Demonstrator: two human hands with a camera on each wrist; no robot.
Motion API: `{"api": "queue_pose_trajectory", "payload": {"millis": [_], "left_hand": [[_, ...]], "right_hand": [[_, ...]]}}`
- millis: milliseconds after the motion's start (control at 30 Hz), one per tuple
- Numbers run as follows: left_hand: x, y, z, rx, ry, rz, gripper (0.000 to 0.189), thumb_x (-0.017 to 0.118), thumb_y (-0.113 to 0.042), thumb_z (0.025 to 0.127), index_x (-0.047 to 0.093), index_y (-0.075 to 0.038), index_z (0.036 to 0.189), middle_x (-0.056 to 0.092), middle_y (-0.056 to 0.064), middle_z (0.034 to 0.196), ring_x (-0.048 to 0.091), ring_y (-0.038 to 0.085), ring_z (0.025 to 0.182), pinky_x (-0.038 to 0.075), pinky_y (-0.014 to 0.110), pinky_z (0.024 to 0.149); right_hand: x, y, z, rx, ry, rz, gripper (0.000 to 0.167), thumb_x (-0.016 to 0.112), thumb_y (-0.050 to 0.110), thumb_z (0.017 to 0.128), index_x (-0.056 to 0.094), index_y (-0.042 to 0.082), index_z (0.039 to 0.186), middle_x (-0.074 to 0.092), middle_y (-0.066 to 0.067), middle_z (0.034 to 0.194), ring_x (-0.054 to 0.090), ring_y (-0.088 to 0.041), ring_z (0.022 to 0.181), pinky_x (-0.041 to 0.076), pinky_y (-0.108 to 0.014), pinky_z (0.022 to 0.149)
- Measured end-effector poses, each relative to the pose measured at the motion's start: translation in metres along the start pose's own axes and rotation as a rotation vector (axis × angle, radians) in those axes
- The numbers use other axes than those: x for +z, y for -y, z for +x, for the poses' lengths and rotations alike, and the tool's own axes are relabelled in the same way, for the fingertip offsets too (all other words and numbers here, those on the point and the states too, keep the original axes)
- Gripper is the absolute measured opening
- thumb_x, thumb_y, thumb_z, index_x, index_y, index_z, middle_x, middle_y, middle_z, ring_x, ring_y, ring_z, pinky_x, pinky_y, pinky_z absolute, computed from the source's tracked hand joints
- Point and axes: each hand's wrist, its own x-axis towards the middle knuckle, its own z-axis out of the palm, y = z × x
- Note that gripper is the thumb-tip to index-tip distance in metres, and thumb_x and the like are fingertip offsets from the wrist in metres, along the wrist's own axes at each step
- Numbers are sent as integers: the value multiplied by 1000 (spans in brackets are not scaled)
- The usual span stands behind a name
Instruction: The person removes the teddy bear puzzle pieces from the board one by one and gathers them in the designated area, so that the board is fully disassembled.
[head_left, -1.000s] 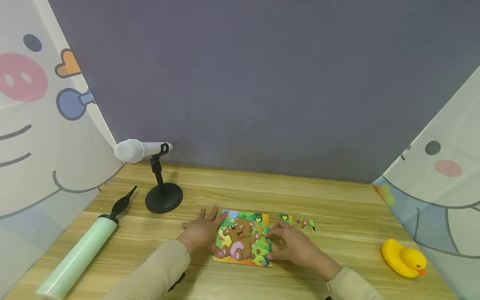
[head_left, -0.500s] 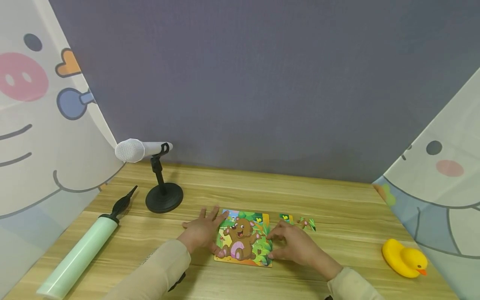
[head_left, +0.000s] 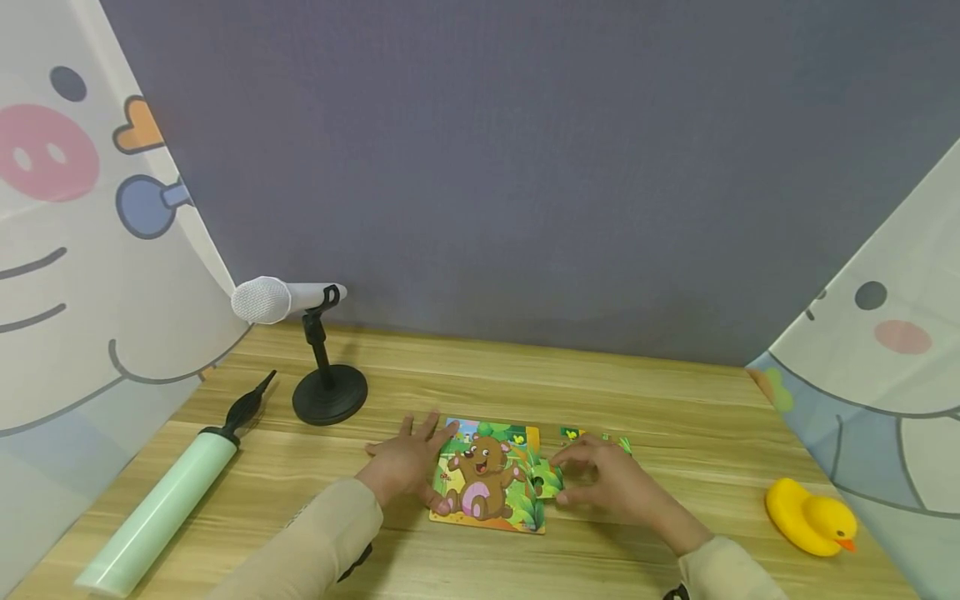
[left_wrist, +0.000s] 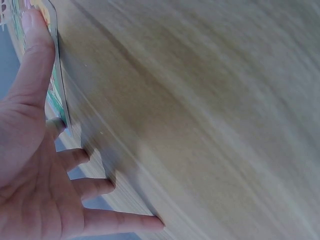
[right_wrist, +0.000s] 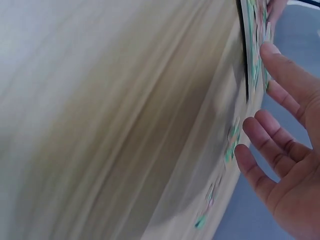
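A bear jigsaw puzzle (head_left: 480, 475) lies flat on the wooden table. My left hand (head_left: 405, 467) has its fingers spread at the puzzle's left side; in the left wrist view the thumb (left_wrist: 37, 55) rests on the puzzle's edge and the other fingertips touch the table. At the opposite edge, my right hand (head_left: 611, 479) pinches a green leafy puzzle piece (head_left: 549, 481) between thumb and finger, partly overlapping the puzzle's right border. Loose puzzle pieces (right_wrist: 231, 140) lie behind the right hand, partly hidden by it in the head view.
On the left stand a white microphone (head_left: 288, 300) on a black stand (head_left: 330, 395) and, nearer, a pale green hand pump (head_left: 161, 512) lying down. A yellow rubber duck (head_left: 810, 517) sits at the right. A grey panel (head_left: 480, 167) rises behind the table.
My right hand has moved right, away from the puzzle's edge, with the green piece between its fingers, and now covers more of the loose pieces. The left hand stays in place.
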Motion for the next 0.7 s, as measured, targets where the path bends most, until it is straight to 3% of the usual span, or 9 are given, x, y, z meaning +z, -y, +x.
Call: {"api": "queue_pose_trajectory", "payload": {"millis": [500,700], "left_hand": [[-1,-2,1,5,7,-7,120,91,-50,61,32,-17,160,22,16,167,21,53,148,36,86,85],[-1,0,1,1,10,-17,120,91,-49,61,32,-18,161,22,16,167,20,52,148,35,87,86]], "right_hand": [[-45,-41,-25,75,-58,4,45,79,37,88,70,15,126,62,-3,116,58,-23,100,52,-32,77],[-64,-57,-35,94,-79,-27,44,80,30,89,69,10,126,62,-14,123,59,-25,100,54,-40,76]]}}
